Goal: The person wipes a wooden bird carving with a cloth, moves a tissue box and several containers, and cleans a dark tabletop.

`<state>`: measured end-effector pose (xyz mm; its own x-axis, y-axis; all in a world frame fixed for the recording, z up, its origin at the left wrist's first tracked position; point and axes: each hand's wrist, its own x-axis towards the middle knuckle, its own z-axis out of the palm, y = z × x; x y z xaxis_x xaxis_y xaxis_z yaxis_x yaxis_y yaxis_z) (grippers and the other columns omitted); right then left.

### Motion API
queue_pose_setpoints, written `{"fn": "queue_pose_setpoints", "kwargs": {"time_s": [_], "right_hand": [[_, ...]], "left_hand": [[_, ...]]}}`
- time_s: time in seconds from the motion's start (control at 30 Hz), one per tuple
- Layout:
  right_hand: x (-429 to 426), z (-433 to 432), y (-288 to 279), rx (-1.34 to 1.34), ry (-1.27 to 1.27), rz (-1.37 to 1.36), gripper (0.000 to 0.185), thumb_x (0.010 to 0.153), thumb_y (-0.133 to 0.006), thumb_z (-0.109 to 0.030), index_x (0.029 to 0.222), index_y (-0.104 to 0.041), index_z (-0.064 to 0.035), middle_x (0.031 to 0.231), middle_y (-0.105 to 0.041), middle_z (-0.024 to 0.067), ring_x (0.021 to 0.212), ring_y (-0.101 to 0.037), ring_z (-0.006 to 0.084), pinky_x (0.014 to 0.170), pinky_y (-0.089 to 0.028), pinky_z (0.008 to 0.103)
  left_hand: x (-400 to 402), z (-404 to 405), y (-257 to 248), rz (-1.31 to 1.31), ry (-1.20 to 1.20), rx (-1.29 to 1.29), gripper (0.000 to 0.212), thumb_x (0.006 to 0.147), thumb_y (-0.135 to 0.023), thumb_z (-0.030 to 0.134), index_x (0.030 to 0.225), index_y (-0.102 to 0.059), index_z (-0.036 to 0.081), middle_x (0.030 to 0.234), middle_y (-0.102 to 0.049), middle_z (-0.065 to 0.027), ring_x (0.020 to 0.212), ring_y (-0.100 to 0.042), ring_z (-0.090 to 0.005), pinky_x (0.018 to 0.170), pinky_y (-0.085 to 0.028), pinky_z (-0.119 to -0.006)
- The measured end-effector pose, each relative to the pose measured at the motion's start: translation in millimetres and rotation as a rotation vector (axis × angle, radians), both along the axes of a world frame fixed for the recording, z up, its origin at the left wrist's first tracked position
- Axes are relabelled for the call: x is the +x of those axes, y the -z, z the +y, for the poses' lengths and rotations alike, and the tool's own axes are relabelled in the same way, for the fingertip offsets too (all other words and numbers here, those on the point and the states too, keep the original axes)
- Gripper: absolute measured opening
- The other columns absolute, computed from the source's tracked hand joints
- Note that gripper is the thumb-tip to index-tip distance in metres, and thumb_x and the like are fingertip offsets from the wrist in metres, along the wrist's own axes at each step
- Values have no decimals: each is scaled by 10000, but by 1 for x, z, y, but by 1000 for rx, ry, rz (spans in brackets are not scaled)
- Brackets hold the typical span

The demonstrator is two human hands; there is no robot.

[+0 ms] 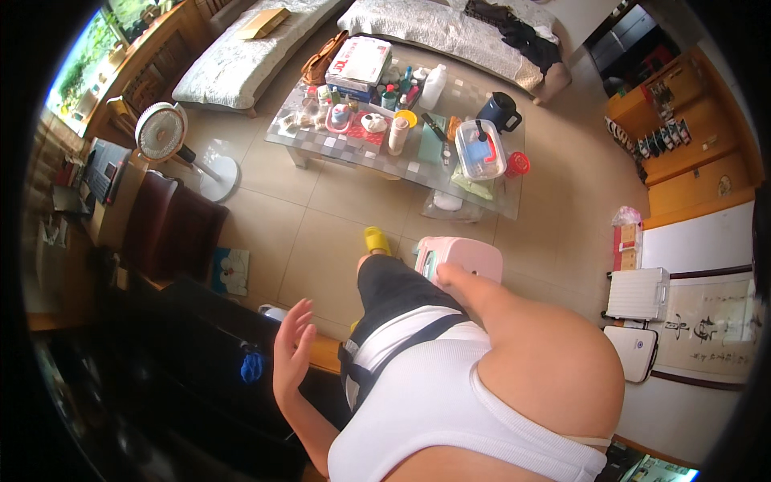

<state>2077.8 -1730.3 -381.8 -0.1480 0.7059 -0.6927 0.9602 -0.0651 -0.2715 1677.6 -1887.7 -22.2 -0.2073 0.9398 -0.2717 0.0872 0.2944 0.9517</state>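
Observation:
My left hand is raised at the left of my body, its fingers slightly spread and nothing in it. My right arm reaches down to a pink plastic stool with a mint-green part in its side. My right hand is at the stool's near left edge and appears to grip it; the fingertips are partly hidden. The stool is beside my leg, short of a glass-topped coffee table. A yellow slipper is on one foot, left of the stool.
The table bears a white cardboard box, bottles, a dark blue kettle and a lidded plastic container. A white fan and a dark chair are at left. Suitcases line the right wall; covered couches stand beyond.

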Motion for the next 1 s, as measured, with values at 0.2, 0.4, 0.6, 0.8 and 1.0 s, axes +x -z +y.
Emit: {"fn": "queue_pose_setpoints", "kwargs": {"time_s": [0.2,0.4,0.6,0.8,1.0], "right_hand": [[-48,129,-2,54,-116,171,331,752,-594,-292,943,-726,-56,984,-684,189,930,-660,360,847,-513,441],[-85,209,-23,138,-201,464,346,775,-606,-214,1078,-677,-64,998,-702,163,914,-674,319,818,-532,416],[33,248,-28,120,135,264,315,780,-621,-180,1072,-687,-81,991,-703,166,908,-685,288,817,-535,397],[140,190,-19,152,675,9,257,810,-621,-247,1027,-705,-138,979,-714,98,949,-672,252,838,-520,368],[125,97,-16,-167,856,-74,261,834,-550,-250,814,-712,-46,762,-685,166,736,-675,284,676,-502,438]], "left_hand": [[39,125,-102,-151,361,384,636,988,-317,507,1218,-607,-10,1165,-662,-164,1100,-626,-277,993,-456,-397],[93,214,-192,-597,612,773,859,928,-254,695,1188,-588,-52,1079,-630,-319,1061,-597,-464,918,-459,-570],[184,324,-189,-771,341,1300,513,980,-380,446,911,-670,28,889,-696,-205,847,-646,-377,719,-514,-436],[191,419,-179,-848,509,1341,570,1004,-287,427,886,-674,26,876,-695,-186,843,-648,-352,743,-486,-415],[182,503,-170,-971,732,1189,524,991,-339,437,948,-647,15,921,-672,-187,896,-624,-348,804,-459,-410]]}}
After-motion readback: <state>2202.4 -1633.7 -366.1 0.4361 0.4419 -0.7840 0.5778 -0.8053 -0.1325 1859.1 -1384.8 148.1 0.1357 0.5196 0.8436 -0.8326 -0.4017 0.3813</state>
